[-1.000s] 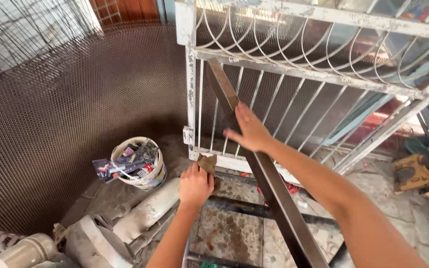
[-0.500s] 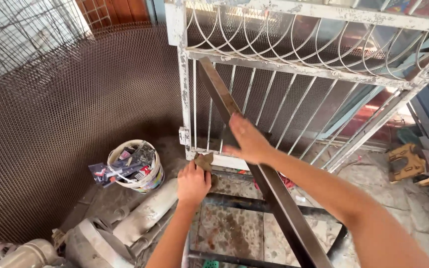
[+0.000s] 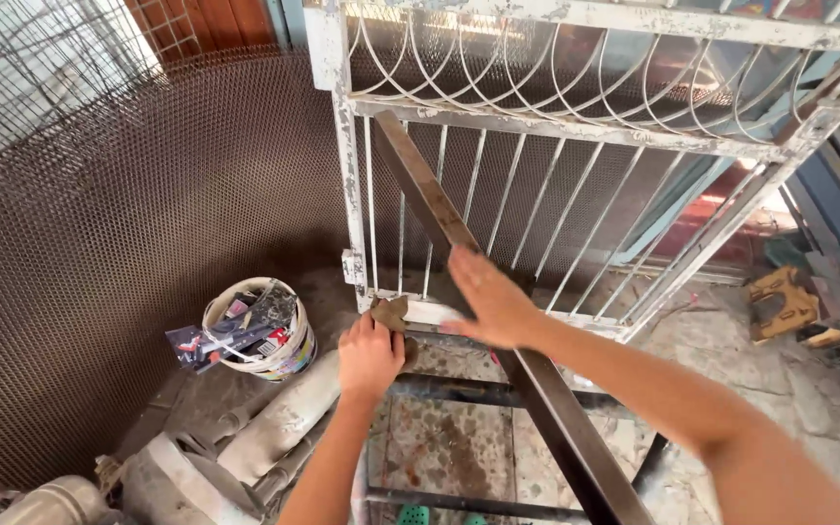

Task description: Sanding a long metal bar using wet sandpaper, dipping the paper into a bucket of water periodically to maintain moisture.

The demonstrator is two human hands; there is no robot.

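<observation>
Mostly flaking white paint covers the gate (image 3: 346, 146); left hand (image 3: 369, 355) pinches sandpaper (image 3: 391, 313) against its bottom corner, right hand (image 3: 491, 303) rests flat, open, on the steel bar (image 3: 420, 185).

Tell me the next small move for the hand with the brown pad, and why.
Probably rub the brown pad along the gate's bottom rail. The left hand already presses it at that flaking white corner, while the right hand steadies the dark steel bar.
</observation>
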